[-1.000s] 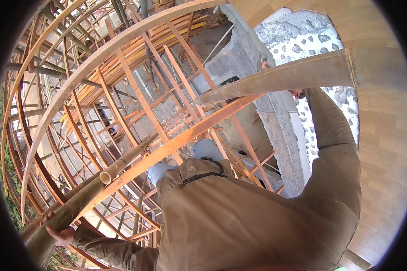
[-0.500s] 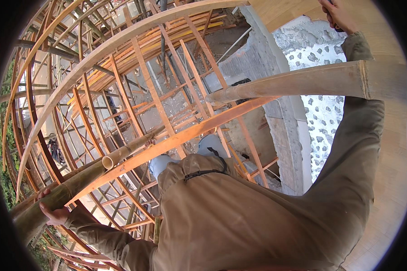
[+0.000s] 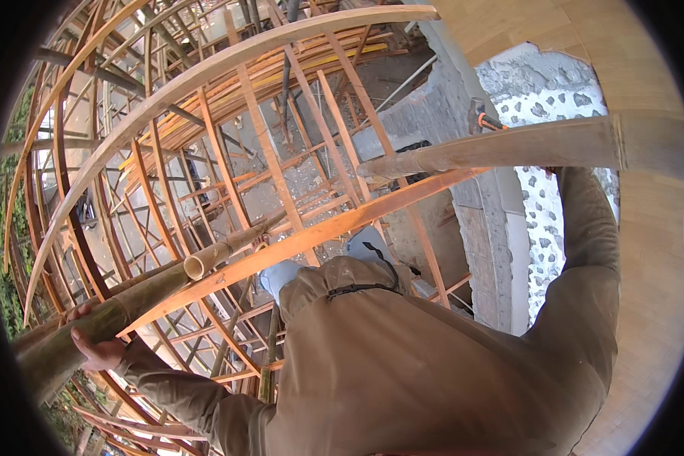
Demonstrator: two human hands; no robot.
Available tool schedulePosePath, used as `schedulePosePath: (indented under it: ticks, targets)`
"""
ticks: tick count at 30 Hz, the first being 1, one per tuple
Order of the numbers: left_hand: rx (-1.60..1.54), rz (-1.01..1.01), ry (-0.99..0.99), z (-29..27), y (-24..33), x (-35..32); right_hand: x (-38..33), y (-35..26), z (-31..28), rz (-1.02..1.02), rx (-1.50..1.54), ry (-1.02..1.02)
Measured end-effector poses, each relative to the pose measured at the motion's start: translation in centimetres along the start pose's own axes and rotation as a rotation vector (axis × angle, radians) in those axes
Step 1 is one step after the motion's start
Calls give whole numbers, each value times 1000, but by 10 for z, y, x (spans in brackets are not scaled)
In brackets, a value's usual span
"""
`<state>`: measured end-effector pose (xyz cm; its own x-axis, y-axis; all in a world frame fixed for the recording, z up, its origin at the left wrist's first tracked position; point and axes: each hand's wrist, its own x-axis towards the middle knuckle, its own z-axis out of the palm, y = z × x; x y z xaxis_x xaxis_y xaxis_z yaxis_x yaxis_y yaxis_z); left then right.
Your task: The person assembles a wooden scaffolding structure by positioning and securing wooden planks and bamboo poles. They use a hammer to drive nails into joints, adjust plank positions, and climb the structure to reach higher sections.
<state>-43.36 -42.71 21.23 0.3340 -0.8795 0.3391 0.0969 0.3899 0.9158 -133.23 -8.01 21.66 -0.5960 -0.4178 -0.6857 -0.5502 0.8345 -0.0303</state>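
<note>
My left hand (image 3: pixel 99 348) grips a thick green bamboo pole (image 3: pixel 140 292) at the lower left, fingers wrapped over its top. The pole's cut end points toward the middle of the view. My right sleeve (image 3: pixel 585 251) reaches up to a pale bamboo beam (image 3: pixel 509 148) at the upper right, and the hand itself is hidden behind that beam. A hammer (image 3: pixel 479 115) with a dark head and orange handle sticks out just above the beam, its handle running toward my hidden wrist. My grey shoes (image 3: pixel 281 273) stand on an orange curved slat (image 3: pixel 319 235).
A curved lattice of orange and pale bamboo ribs (image 3: pixel 205 76) surrounds me, with open gaps down to rubble-strewn ground (image 3: pixel 311 167) far below. A grey stone wall (image 3: pixel 479 220) and a white pebbled surface (image 3: pixel 547 99) rise at the right. Green foliage (image 3: pixel 7 304) lies at the left.
My right arm has dropped from the top right to behind the pale beam, and the hammer now shows above it. My left hand stays on the green pole.
</note>
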Motion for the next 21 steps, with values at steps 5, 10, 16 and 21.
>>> schedulePosePath:
  ticks: [5,10,16,21]
  targets:
    - [29,160,10,26,17,-17,77,-1,-77,-229,235,206]
    - [107,154,11,45,37,-19,159,52,-29,-386,466,265]
    - [136,193,-13,41,38,-16,80,62,79,-60,497,-38]
    - [17,93,1,22,19,-19,-2,-25,87,16,335,-98]
